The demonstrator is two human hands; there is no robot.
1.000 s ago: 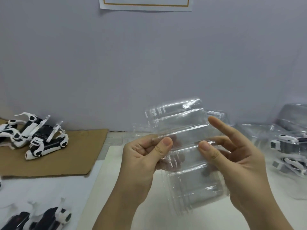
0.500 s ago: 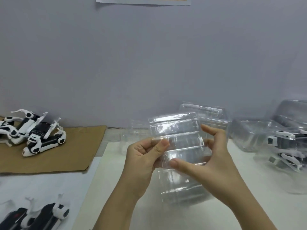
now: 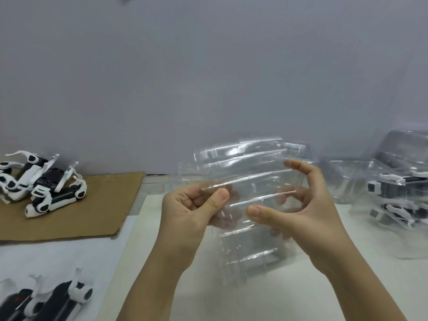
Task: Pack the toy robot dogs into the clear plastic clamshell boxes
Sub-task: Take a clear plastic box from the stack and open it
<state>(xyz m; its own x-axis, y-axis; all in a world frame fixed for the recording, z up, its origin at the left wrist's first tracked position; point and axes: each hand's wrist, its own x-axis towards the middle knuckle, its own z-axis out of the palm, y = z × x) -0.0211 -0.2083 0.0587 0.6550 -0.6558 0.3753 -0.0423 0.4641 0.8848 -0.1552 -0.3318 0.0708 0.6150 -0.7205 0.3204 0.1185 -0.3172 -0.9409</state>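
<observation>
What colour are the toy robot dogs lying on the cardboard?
The toy robot dogs are black and white; head view.

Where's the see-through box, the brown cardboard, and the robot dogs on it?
clear clamshell box [image 3: 250, 172], head view, ribbed front wall
cardboard sheet [image 3: 104, 205], head view, bare middle
toy robot dogs [image 3: 63, 197], head view, nearest dog's body
</observation>
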